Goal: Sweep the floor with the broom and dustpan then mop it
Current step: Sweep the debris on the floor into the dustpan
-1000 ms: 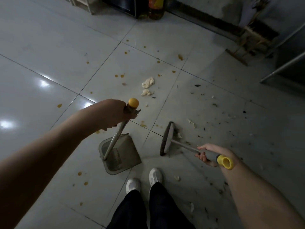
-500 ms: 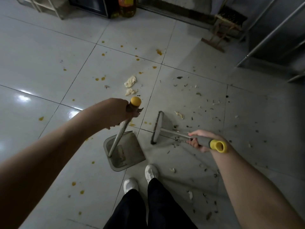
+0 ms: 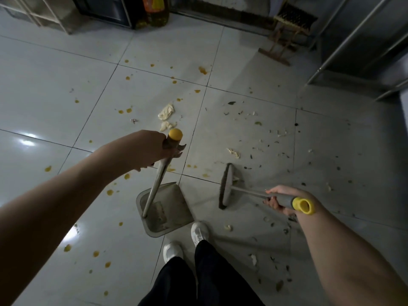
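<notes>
My left hand (image 3: 152, 149) grips the top of the dustpan's grey pole, just under its yellow cap. The grey dustpan (image 3: 167, 208) stands flat on the tiled floor in front of my shoes, its open lip facing right. My right hand (image 3: 279, 198) grips the broom's grey handle near its yellow end. The broom head (image 3: 226, 185) rests on the floor just right of the dustpan, a gap between them. Small dark and pale scraps (image 3: 271, 142) litter the tiles right of the broom. Crumpled tissues (image 3: 166, 112) lie beyond the dustpan, among orange spots (image 3: 124, 111).
My two white shoes (image 3: 198, 231) stand just behind the dustpan. A wooden brush on a stand (image 3: 284, 36) leans at the far wall. A bottle (image 3: 155, 11) and a dark cabinet stand at the back. Metal frame legs (image 3: 344, 45) run along the right side.
The broom head has swung away from the dustpan to the right, widening the gap. My view has shifted left and forward. The dustpan has stayed in place.
</notes>
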Available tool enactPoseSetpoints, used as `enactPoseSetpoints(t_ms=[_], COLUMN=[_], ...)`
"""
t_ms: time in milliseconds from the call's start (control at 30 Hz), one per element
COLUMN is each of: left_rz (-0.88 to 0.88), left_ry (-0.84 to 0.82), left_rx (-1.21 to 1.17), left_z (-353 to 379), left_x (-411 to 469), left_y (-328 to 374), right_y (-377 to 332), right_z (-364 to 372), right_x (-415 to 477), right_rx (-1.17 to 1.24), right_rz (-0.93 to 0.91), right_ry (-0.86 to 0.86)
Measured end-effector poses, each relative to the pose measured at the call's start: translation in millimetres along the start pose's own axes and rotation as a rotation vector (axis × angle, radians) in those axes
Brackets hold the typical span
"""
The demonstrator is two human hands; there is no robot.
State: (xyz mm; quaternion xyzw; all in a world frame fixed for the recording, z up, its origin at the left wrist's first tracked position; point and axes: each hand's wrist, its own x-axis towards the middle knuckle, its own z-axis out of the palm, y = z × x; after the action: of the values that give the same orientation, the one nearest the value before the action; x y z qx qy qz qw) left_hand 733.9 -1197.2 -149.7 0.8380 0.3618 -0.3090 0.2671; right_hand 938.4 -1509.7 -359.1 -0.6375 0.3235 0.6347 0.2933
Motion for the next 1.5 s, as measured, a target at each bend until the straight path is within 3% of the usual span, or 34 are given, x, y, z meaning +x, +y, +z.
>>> enactPoseSetpoints(t_ms=[267, 467, 667, 1167, 1367, 1500], left_rz=[-0.016, -0.073, -0.16, -0.056, -0.113, -0.24], left_ry=[0.067, 0.145, 0.198, 0.205, 0.137, 0.128], left_rx=[0.003, -0.02, -0.091, -0.123, -0.161, -0.261], left_z=[-37, -67, -110, -212, -236, -256], left_x=[8, 18, 21, 120, 151, 167], left_y=[11, 0, -33, -178, -206, -221], right_y=[-48, -110, -177, -300, -334, -356], right_z=[-2, 32, 118, 371, 429, 459], right_x=[-20, -32, -47, -58, -33, -16], right_rx=[-0.063, -0.14, -0.179, -0.327, -0.252, -0.254], right_rz=[-0.055, -0.015, 0.02, -0.04, -0.038, -0.032], right_ry=[0.036, -0.079, -0.271, -0.296, -0.362, -0.387])
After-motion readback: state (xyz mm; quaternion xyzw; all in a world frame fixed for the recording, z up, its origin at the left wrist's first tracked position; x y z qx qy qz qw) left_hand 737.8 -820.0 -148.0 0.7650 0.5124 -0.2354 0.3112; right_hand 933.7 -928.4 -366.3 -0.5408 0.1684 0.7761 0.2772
